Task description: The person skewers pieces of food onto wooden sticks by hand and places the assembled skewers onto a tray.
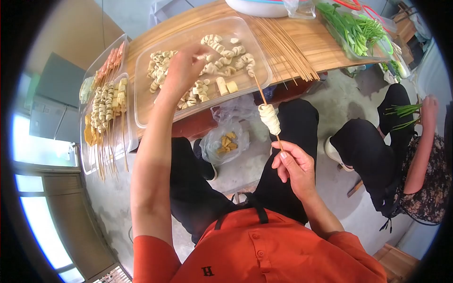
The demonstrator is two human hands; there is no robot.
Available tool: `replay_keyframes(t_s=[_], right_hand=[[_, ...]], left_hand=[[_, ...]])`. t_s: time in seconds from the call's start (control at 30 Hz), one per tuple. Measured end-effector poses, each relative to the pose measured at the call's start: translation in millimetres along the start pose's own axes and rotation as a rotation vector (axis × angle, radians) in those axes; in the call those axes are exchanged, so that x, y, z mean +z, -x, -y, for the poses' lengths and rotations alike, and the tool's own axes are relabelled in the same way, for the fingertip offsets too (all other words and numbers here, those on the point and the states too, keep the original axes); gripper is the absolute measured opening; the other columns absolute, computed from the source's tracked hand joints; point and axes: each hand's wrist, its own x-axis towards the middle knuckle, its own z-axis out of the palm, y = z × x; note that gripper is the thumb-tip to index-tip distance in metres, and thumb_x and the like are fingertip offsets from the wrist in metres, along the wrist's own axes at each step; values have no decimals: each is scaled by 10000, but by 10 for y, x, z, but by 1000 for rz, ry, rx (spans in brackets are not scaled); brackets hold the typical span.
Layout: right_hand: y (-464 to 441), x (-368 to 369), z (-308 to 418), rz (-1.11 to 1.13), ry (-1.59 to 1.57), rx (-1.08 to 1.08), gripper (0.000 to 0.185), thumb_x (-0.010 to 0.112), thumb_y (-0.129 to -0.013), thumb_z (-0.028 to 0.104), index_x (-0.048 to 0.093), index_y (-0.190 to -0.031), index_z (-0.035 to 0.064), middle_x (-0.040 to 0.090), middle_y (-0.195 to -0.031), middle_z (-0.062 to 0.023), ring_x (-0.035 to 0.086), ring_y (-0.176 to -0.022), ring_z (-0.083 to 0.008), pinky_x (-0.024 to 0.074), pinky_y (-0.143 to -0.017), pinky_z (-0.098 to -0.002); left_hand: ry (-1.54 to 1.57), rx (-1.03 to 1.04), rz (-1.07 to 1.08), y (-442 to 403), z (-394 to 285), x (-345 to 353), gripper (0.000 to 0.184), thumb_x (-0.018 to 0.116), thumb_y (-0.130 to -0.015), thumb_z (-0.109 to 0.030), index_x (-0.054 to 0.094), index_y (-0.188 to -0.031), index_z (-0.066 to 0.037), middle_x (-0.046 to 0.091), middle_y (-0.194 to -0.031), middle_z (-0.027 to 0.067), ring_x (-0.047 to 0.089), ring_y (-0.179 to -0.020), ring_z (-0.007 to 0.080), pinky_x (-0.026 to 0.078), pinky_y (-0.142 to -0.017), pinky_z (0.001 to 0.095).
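Note:
My right hand (295,167) pinches the lower part of a bamboo skewer (258,87) between thumb and fingers. Threaded on it is a pale, coiled tofu-skin roll (269,119), a little above my fingers. The skewer's upper end points at the clear plastic tray (141,106) on the table. My left hand (186,61) reaches over this tray, its fingers apart and slightly blurred, close to some of the loose coiled tofu-skin pieces (222,61). More pieces lie under and around my left forearm. Two plain yellowish blocks (226,86) rest by the tray's near edge.
Loose bamboo skewers (283,47) lie right of the tray. Finished skewers (104,108) fill a container at left. Green vegetables (356,33) sit in a box at right. A plastic bag (233,146) with yellow pieces is below. Another person's hand (428,111) holds greens.

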Motion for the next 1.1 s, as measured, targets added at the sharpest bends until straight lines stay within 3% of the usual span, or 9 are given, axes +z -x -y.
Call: replay_keyframes(t_s=[0.17,0.33,0.43,0.5,0.63,0.7,0.87,1.03,1.1], right_hand=[[-23,25,-57,0,-18,-2,278,492,-995,116,583,-1220,-19,620,-770,-59,459,-479,-47,345,-442,-169],[-26,45,-63,25,-21,17,277,469,-1001,80,578,-1239,-9,612,-797,-44,451,-514,-33,370,-471,-173],[-21,37,-77,27,-24,10,276,471,-1001,80,579,-1240,-8,612,-800,-45,448,-516,-31,371,-470,-173],[-12,27,-93,22,-26,8,276,471,-1001,80,579,-1240,-6,612,-798,-44,449,-515,-31,371,-470,-173],[-11,10,-99,19,-19,22,276,471,-1001,83,580,-1241,-1,611,-794,-43,449,-513,-31,369,-470,-171],[-19,15,-99,23,-13,19,276,472,-1001,85,581,-1240,-1,611,-792,-43,450,-512,-31,368,-469,-171],[-25,54,-81,7,-19,2,276,493,-997,120,588,-1216,-18,621,-765,-57,459,-478,-46,356,-442,-169],[-10,19,-76,-8,-3,-1,279,495,-994,119,586,-1218,-20,623,-767,-54,456,-477,-44,351,-442,-168],[-15,15,-78,-4,-6,-1,280,496,-993,119,586,-1218,-21,623,-767,-54,456,-476,-44,349,-440,-169]], left_hand=[[-490,-41,264,185,-79,45,333,673,-775,-177,648,-1091,-77,681,-906,115,661,-854,279,512,-765,396],[-500,9,173,205,90,174,331,678,-751,-164,639,-1068,-78,666,-856,131,653,-810,329,505,-736,416],[-381,-74,178,156,191,123,269,667,-776,-147,648,-1032,-66,664,-801,111,651,-746,271,503,-699,385],[57,-139,181,160,213,44,209,670,-803,-160,661,-980,-48,665,-763,80,629,-699,193,495,-675,350],[-77,-129,230,251,250,-81,209,688,-811,-192,674,-937,-26,665,-753,56,601,-698,129,489,-660,310],[-126,-151,303,330,186,-93,196,646,-777,-183,685,-898,-34,683,-808,129,659,-762,268,507,-705,369],[-125,-137,360,337,149,-132,222,664,-743,-205,672,-875,-25,682,-840,157,665,-807,285,507,-730,386],[-471,-104,-21,389,201,-183,157,689,-774,-129,666,-903,-43,678,-807,112,658,-756,233,508,-693,345],[-352,-37,-1,419,180,-151,158,691,-776,-137,662,-898,-41,675,-830,117,657,-784,259,507,-714,364]])
